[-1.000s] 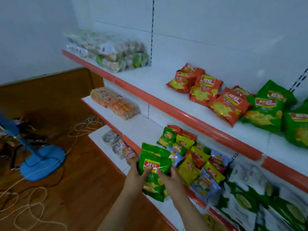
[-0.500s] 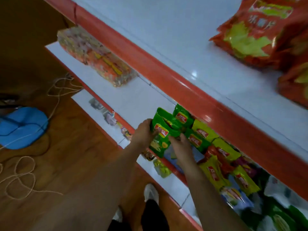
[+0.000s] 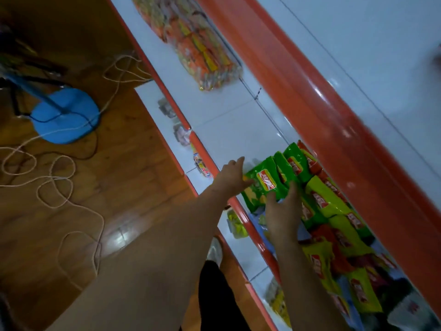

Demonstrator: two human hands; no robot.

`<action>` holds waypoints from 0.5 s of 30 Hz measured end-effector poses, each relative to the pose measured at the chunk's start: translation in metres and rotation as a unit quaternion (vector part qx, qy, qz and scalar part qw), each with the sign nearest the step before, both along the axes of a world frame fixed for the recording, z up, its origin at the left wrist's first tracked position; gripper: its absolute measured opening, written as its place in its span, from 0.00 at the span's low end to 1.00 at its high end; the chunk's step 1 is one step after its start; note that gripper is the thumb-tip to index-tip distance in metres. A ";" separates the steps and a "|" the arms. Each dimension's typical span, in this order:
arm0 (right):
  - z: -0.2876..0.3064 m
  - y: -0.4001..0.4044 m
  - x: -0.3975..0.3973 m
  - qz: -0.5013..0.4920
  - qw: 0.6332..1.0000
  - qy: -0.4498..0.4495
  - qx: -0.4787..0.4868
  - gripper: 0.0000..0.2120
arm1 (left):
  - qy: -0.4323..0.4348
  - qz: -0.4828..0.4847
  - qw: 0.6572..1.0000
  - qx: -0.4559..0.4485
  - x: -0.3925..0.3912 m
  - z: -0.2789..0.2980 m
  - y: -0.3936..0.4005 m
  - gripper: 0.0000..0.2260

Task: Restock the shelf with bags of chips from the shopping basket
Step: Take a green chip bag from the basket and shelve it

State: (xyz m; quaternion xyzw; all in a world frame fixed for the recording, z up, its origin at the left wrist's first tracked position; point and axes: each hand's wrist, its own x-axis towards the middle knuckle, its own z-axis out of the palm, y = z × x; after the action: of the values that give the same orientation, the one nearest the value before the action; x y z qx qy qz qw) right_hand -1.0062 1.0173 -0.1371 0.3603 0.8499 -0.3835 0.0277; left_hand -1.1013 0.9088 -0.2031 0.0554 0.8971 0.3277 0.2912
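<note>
- Green bag (image 3: 262, 185) at centre frame, on the middle shelf (image 3: 229, 125), at the near end of the chip row (image 3: 329, 204).
- Left hand (image 3: 230, 174) presses its left edge with fingers spread, not closed around it; right hand (image 3: 284, 206) cups the lower right corner.
- Long axis runs lower left to upper right, leaning on the green bags behind.
- Bare shelf lies up-left of the bag; the red lip (image 3: 207, 158) sits just under the left hand.
- Basket not in view.
</note>
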 end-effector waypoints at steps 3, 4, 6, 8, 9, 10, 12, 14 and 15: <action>0.008 -0.033 -0.002 0.133 0.991 -0.005 0.003 0.31 | 0.004 0.078 0.997 0.015 0.025 0.027 -0.049 0.35; 0.010 -0.048 -0.001 0.172 0.985 -0.005 -0.001 0.31 | 0.008 0.109 0.994 0.014 0.038 0.036 -0.070 0.34; 0.020 -0.082 0.005 0.258 0.966 -0.005 -0.005 0.31 | 0.022 0.174 0.984 0.003 0.069 0.055 -0.116 0.32; 0.031 -0.121 0.017 0.344 0.939 0.001 -0.012 0.32 | 0.033 0.250 0.968 -0.007 0.108 0.074 -0.164 0.31; 0.037 -0.141 0.026 0.382 0.924 0.001 -0.013 0.32 | 0.036 0.290 0.956 -0.009 0.132 0.083 -0.189 0.31; 0.047 -0.162 0.037 0.416 0.909 -0.003 -0.016 0.31 | 0.034 0.330 0.943 -0.010 0.158 0.093 -0.213 0.31; 0.069 -0.207 0.069 0.479 0.877 -0.006 -0.025 0.32 | 0.029 0.396 0.918 -0.011 0.219 0.109 -0.261 0.30; 0.089 -0.254 0.113 0.537 0.843 -0.007 -0.038 0.32 | 0.041 0.447 0.893 -0.010 0.290 0.126 -0.307 0.30; 0.096 -0.278 0.137 0.564 0.824 -0.012 -0.045 0.32 | 0.051 0.471 0.880 -0.009 0.328 0.132 -0.329 0.28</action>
State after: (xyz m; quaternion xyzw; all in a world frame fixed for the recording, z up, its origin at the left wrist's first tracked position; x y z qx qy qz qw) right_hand -0.8690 0.7391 -0.0414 -0.1797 0.8863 -0.3344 0.2653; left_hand -0.7728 0.5798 -0.0714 -0.3600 0.8338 0.4147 0.0566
